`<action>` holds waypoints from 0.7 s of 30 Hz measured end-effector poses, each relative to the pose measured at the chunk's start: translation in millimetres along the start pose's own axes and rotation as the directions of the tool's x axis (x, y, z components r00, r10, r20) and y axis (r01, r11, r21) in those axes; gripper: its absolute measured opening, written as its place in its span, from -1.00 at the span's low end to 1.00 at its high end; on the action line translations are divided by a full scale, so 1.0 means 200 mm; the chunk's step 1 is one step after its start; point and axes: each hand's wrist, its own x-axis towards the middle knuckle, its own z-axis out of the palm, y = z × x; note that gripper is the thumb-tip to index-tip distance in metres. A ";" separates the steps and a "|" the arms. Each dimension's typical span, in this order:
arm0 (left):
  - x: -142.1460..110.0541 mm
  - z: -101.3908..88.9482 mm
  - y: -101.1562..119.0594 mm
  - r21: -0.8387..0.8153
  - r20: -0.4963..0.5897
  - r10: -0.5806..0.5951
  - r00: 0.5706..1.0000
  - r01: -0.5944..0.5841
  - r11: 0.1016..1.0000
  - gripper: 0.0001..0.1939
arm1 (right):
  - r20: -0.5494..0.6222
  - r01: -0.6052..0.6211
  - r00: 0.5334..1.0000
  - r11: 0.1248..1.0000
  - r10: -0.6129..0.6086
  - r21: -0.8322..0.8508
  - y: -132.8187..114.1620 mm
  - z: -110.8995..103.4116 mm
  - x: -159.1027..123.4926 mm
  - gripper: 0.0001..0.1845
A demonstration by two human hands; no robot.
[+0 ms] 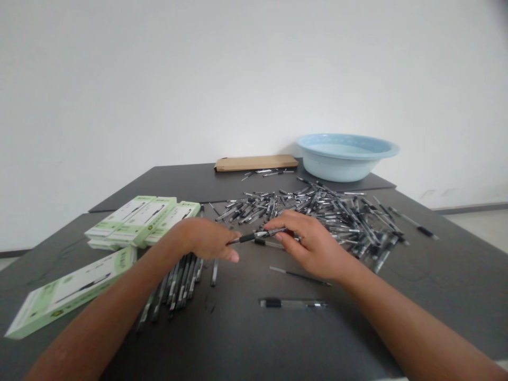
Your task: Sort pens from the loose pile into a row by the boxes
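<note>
A pen (249, 237) with a black grip and clear barrel spans the space between my two hands, tilted slightly. My left hand (208, 239) closes on its left end, with the thumb below. The fingers of my right hand (309, 242) pinch the other end. Under and beside my left hand lies a bundle of pens (180, 286) side by side. Beyond my right hand spreads a large loose heap of pens (329, 209). On the table below my right hand are a thin refill (301, 275) and a clear pen barrel with a black grip (293, 303).
Several green-and-white pen boxes (143, 219) are stacked at the left, with one more box (75, 288) nearer me. A light-blue basin (345, 164) stands at the back right. Beside it, a flat brown cardboard piece (256, 162) lies near the wall on the dark table (246, 344).
</note>
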 end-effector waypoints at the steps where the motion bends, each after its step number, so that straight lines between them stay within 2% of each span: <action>1: 0.00 0.00 0.00 0.006 -0.004 -0.003 1.000 0.003 1.000 -0.38 | -0.003 0.001 1.000 1.000 -0.001 0.002 0.00 0.00 0.00 -0.73; 16: 0.01 0.03 -0.02 0.017 -0.068 0.041 0.997 -0.040 0.999 -0.38 | -0.001 0.011 1.000 1.000 -0.011 0.003 -0.01 0.00 0.00 -0.72; 21: 0.01 0.03 -0.01 0.042 -0.042 0.029 0.999 -0.027 0.999 -0.38 | 0.024 0.021 0.999 1.000 -0.021 0.003 -0.01 0.01 0.00 -0.73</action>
